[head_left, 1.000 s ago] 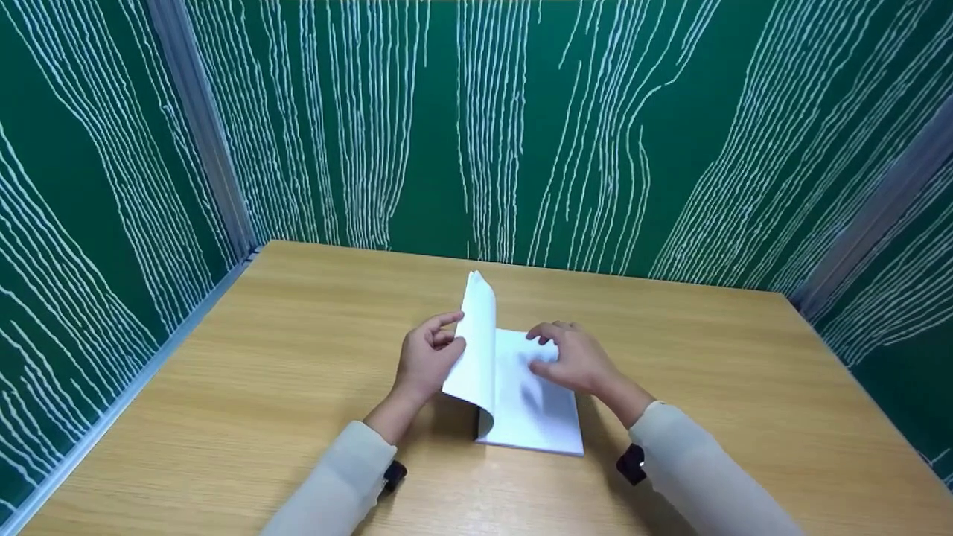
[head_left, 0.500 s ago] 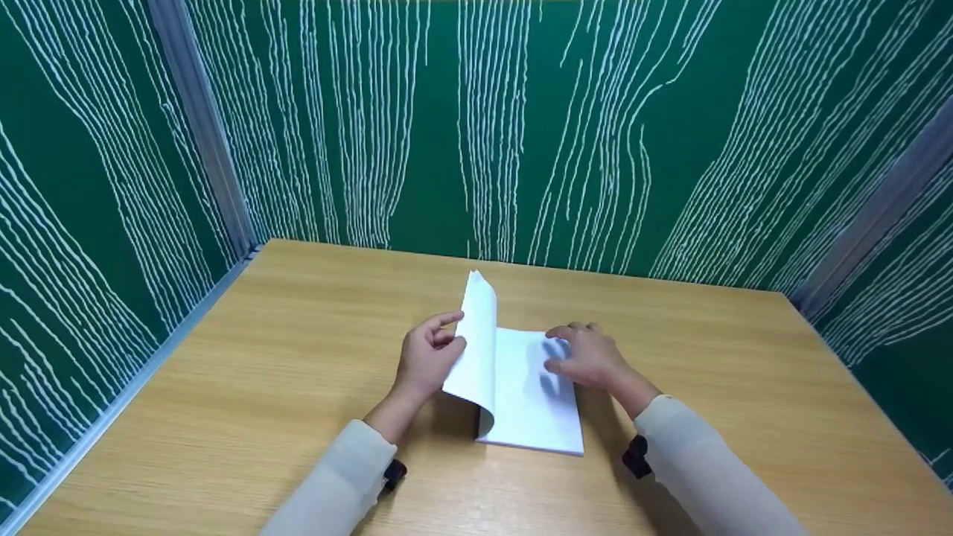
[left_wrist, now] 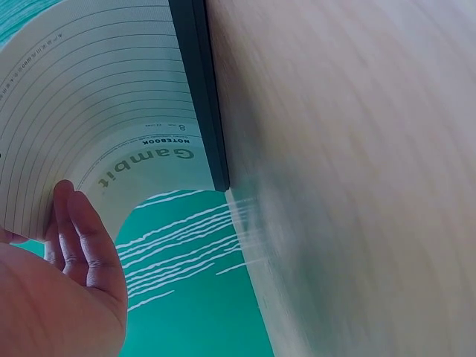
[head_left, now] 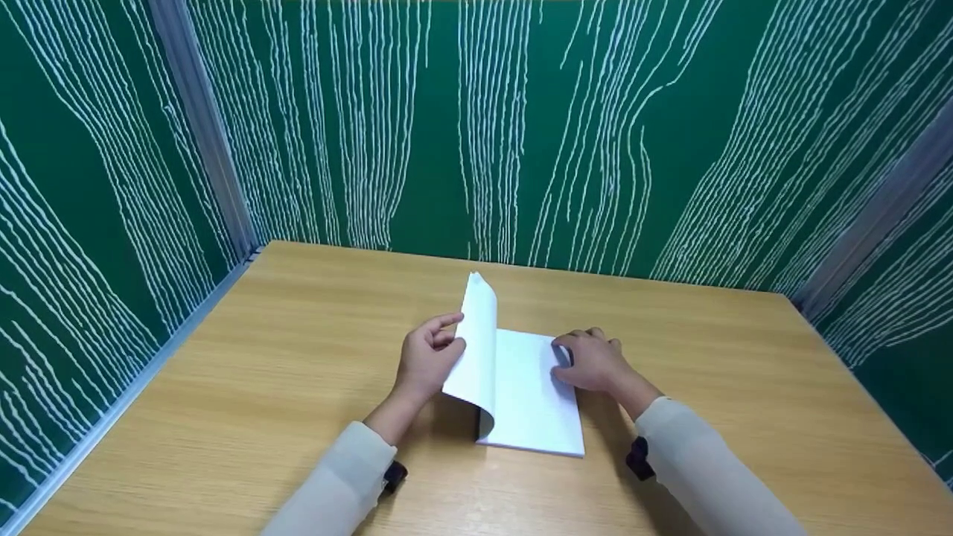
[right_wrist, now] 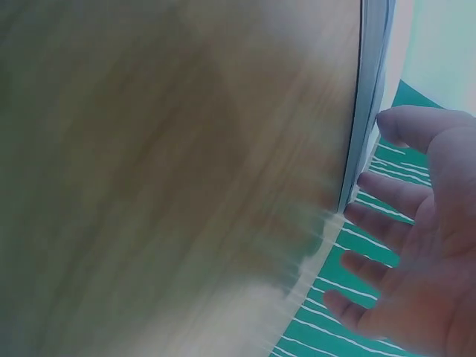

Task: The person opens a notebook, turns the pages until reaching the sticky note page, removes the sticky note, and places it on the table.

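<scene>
A notebook [head_left: 532, 409] lies open on the table, its right page white and flat. My left hand [head_left: 428, 357] pinches the outer edge of a raised sheaf of pages [head_left: 479, 365], which curves upright along the spine. In the left wrist view the lined underside [left_wrist: 111, 97] of that sheaf shows the words "Gambit" and "NOTEBOOK", beside a dark cover edge [left_wrist: 201, 97]. My right hand [head_left: 592, 361] is at the right page's outer edge near the far corner. In the right wrist view its fingers are spread, with thumb and fingertips by the page block's edge [right_wrist: 366, 97].
The wooden table [head_left: 298, 335] extends on every side of the notebook. Green panels with white wavy lines [head_left: 432, 149] stand behind it and at both sides, joined by grey posts [head_left: 205, 126]. A dark wrist device [head_left: 640, 458] hangs below the right sleeve.
My right hand has moved rightward across the flat page to its outer edge, and lower toward it. The left hand and the raised pages have stayed in place.
</scene>
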The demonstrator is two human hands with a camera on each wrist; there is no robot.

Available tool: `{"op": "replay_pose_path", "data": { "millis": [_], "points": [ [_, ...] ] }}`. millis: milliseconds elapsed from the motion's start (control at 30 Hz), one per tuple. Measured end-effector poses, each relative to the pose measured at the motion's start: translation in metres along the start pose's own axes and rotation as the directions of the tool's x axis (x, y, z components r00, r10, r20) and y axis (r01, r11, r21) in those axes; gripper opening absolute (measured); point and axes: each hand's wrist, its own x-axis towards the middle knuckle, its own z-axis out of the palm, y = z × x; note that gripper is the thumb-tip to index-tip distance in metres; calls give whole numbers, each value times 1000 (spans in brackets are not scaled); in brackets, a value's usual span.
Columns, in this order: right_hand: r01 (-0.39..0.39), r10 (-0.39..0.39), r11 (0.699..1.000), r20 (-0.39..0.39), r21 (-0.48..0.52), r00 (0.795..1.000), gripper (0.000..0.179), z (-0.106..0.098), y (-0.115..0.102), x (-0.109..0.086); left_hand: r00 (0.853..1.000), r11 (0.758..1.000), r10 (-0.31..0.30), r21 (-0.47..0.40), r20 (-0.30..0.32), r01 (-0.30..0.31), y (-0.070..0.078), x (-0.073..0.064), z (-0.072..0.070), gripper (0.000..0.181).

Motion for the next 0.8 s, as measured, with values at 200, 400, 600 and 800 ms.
{"op": "replay_pose_path", "data": {
  "millis": [200, 400, 600, 800],
  "points": [
    [0, 0, 1000, -9, 27, 1000, 57, 1, 0, 1, 1000, 1000, 9, 10, -10, -9, -1, 0, 1, 32],
    [-12, 12, 998, -12, 62, 1000, 65, 3, 0, 1, 1000, 1000, 10, 7, -14, -10, -3, 0, 1, 31],
    [-14, 16, 996, -21, 85, 1000, 68, 4, 1, 2, 1000, 1000, 15, 7, -12, -15, -3, 0, 1, 32],
    [15, -12, 995, -36, 102, 999, 64, 4, 3, 4, 1000, 999, 18, -40, 17, -17, 10, -5, -3, 33]
  ]
}}
